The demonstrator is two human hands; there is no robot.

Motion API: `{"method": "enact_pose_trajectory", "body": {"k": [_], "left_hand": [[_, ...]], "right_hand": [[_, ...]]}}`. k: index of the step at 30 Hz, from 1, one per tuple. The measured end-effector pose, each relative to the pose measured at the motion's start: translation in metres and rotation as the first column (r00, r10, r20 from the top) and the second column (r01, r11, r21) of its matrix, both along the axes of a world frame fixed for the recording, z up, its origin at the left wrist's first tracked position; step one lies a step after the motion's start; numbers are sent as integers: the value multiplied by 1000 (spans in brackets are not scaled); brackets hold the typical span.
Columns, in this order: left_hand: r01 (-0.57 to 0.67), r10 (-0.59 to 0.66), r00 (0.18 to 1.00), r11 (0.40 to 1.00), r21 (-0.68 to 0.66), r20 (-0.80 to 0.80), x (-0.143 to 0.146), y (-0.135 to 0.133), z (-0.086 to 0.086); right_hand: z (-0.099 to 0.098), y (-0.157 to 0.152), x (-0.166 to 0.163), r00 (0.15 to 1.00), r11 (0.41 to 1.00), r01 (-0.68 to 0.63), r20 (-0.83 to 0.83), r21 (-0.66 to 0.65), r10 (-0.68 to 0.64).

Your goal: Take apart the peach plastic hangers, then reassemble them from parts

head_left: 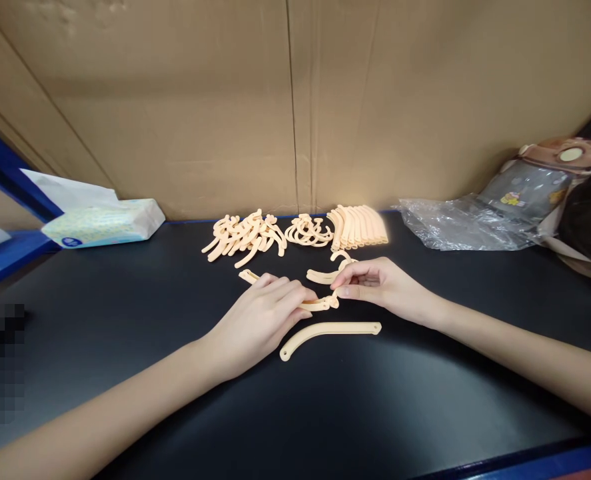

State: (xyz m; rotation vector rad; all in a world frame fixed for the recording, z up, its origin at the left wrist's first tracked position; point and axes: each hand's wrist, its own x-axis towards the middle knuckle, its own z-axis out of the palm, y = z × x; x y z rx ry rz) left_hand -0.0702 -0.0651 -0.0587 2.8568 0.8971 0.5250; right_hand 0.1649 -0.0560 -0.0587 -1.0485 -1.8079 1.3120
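Note:
My left hand (265,310) is closed around a long cream plastic hanger arm (317,306), whose far end sticks out beyond the knuckles. At the arm's right end, my right hand (382,290) pinches a small cream piece (334,300) with thumb and fingertips. The piece touches the arm's end; its full shape is hidden by the fingers. Just behind the right hand lie another short-looking arm (322,276) and a curved hook (341,255), both partly covered. In front of my hands, a loose curved hanger arm (331,328) with end holes lies flat on the black table.
Along the back are a pile of cream arms (248,237), a cluster of hooks (309,231) and a neat row of arms (359,227). A tissue pack (108,223) stands left. Clear plastic wrap (470,223) and a bottle (530,180) are right. Cardboard (200,113) walls the back.

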Motion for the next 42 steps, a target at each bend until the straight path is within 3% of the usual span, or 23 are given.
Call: {"method": "enact_pose_trajectory", "body": {"k": [29,42], "left_hand": [[-5,7,1000,997,72,-20,1,1,-4],[19,-19,1000,1000,8,16,0,3,-5]], "right_hand": [[-7,-1,-3,991,991,48,117,125,-63],[-9,-1,-3,986,981,55,142,184,-82]]}}
